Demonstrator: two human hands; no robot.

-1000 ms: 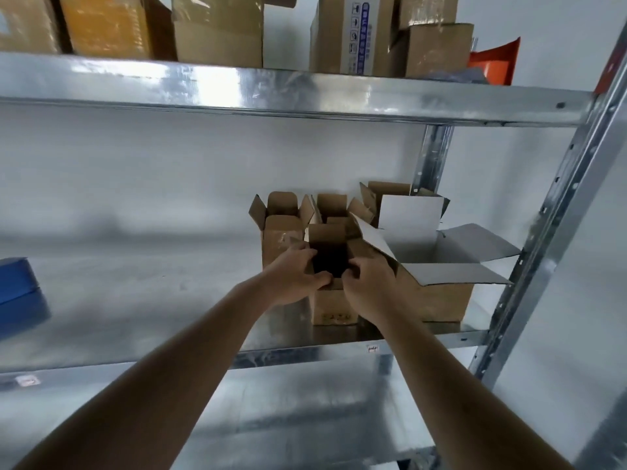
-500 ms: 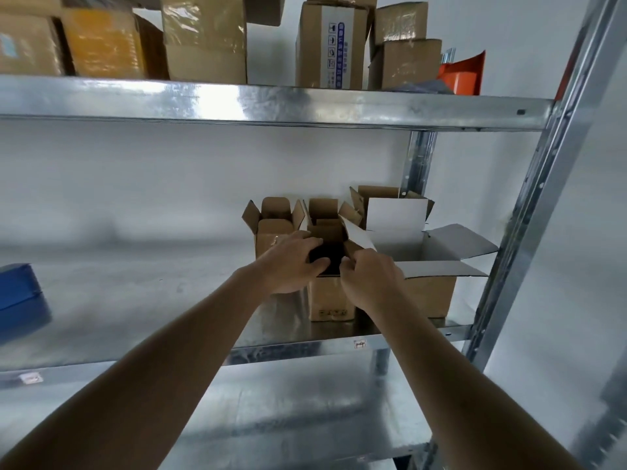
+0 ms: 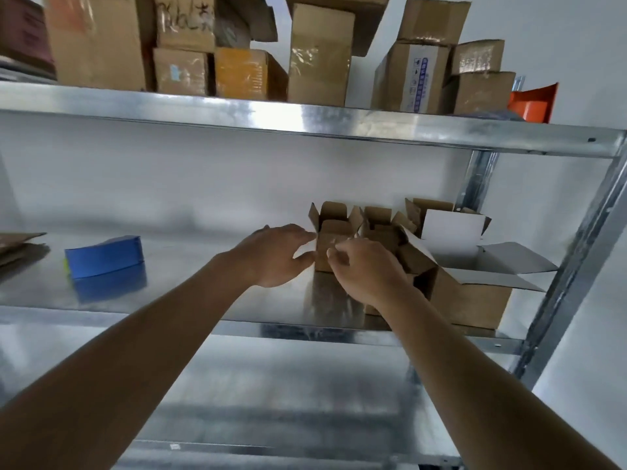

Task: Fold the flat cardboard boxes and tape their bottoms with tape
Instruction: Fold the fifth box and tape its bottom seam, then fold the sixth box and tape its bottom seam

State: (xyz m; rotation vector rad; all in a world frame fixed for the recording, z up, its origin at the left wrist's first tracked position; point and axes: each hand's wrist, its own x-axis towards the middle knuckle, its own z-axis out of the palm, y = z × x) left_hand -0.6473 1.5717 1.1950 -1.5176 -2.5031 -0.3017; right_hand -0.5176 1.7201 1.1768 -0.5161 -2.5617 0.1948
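Note:
Several small brown cardboard boxes stand with their top flaps open at the right end of the middle metal shelf (image 3: 190,300). My left hand (image 3: 276,254) hovers with its fingers stretched out, the tips just left of the leftmost small box (image 3: 334,232). My right hand (image 3: 368,271) is in front of the front small box (image 3: 409,257) and hides most of it; its fingers are loosely curled and nothing shows in them. A larger box (image 3: 470,300) with white inner flaps stands on the right. No tape is visible in either hand.
A blue object (image 3: 103,256) lies on the shelf to the left, and flat cardboard (image 3: 17,245) lies at the left edge. The upper shelf (image 3: 305,120) carries several closed boxes and an orange item (image 3: 532,101). A steel upright (image 3: 576,266) stands at the right.
Both hands have come off the front small box and shifted left. The camera has tilted up and turned left, bringing the blue object and the flat cardboard into view.

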